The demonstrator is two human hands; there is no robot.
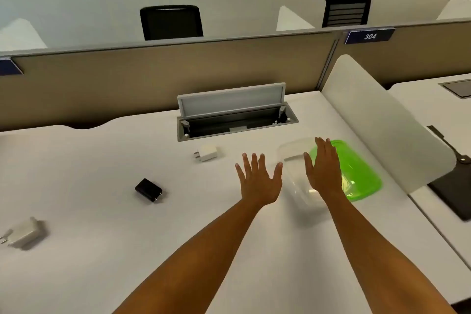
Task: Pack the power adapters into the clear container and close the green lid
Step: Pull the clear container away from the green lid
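Note:
Three power adapters lie on the white desk: a small white one [208, 153] near the cable hatch, a black one [148, 189] to the left of my hands, and a larger white one [23, 233] at the far left edge. The clear container [297, 160] stands at the right with the green lid [356, 171] beside it, partly under or against it. My left hand [258, 181] hovers flat, fingers spread, just left of the container. My right hand [323, 168] is held flat over the container and lid, holding nothing.
An open grey cable hatch [234, 116] is set in the desk behind the adapters. A beige partition [153, 79] runs along the back and a white side divider [382, 122] stands right of the lid. Black chairs stand beyond the partition.

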